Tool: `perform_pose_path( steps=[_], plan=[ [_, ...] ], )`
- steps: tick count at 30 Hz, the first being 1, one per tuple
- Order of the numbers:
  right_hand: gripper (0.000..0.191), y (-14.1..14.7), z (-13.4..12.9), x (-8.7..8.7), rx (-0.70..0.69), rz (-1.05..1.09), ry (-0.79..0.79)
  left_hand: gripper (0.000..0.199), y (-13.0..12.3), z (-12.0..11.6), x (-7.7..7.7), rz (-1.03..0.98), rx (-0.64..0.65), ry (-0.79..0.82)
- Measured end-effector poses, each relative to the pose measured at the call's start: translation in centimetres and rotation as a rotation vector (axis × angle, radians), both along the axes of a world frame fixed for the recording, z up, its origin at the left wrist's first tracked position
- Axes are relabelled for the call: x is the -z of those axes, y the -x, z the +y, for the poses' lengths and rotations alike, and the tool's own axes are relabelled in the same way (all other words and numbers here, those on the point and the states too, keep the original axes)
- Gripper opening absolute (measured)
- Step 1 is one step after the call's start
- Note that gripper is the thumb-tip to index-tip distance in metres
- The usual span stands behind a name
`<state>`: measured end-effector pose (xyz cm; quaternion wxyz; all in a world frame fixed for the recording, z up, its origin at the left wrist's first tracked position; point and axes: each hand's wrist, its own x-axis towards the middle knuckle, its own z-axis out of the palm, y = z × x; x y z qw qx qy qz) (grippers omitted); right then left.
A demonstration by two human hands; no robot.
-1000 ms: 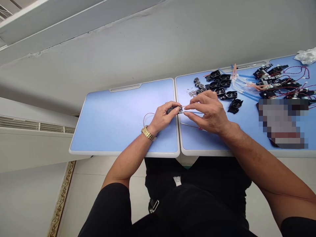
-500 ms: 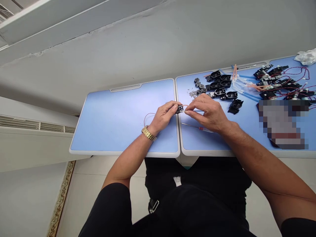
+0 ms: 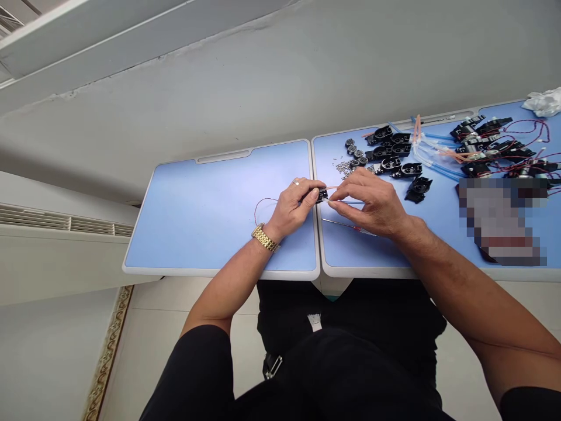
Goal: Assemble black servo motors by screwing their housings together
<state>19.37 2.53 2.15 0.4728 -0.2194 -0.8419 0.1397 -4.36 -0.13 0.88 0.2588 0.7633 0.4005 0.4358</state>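
Over the seam between two table tops, my left hand (image 3: 294,206) is closed around a small black plastic housing (image 3: 322,195), its thumb and fingers covering much of it. My right hand (image 3: 372,202) pinches at the housing's right side, where a small whitish tube end shows at the fingertips. An orange tube (image 3: 332,187) runs from the housing under my right fingers, and a blue tube (image 3: 356,202) passes behind them. A thin dark red wire (image 3: 258,206) loops out left of my left hand. Below my right hand lies a screwdriver (image 3: 357,228) with a reddish clear handle.
Several black housings (image 3: 401,150), round metal parts (image 3: 356,153) and a heap of small screws (image 3: 343,168) lie beyond my right hand. Further right are blue and orange tubes (image 3: 432,155), black motor units with red wires (image 3: 482,140), a blurred-out object (image 3: 499,222) and crumpled white material (image 3: 543,102).
My left hand has turned slightly and its thumb has shifted right along the housing, now covering it differently. My right hand stays pinched at nearly the same spot.
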Motion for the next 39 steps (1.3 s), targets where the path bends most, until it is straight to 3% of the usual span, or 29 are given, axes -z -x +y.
perform_pose_path(
  steps=[5,13,24,39],
  plan=[
    [0.012,0.0,-0.5,-0.3,0.000,-0.002,0.049,0.044,-0.1,0.0,0.0,0.043,0.003,-0.049],
    [0.007,-0.2,-0.9,0.1,0.049,0.004,0.196,0.047,-0.1,0.1,0.3,-0.002,0.036,0.068],
    [0.012,0.1,-0.8,0.6,0.044,-0.062,0.139,0.054,-0.2,0.0,0.2,0.054,0.016,0.151],
    [0.014,0.4,-1.3,-0.5,0.061,0.005,0.161,0.049,-0.4,0.0,0.2,0.045,-0.020,0.052]
  ],
)
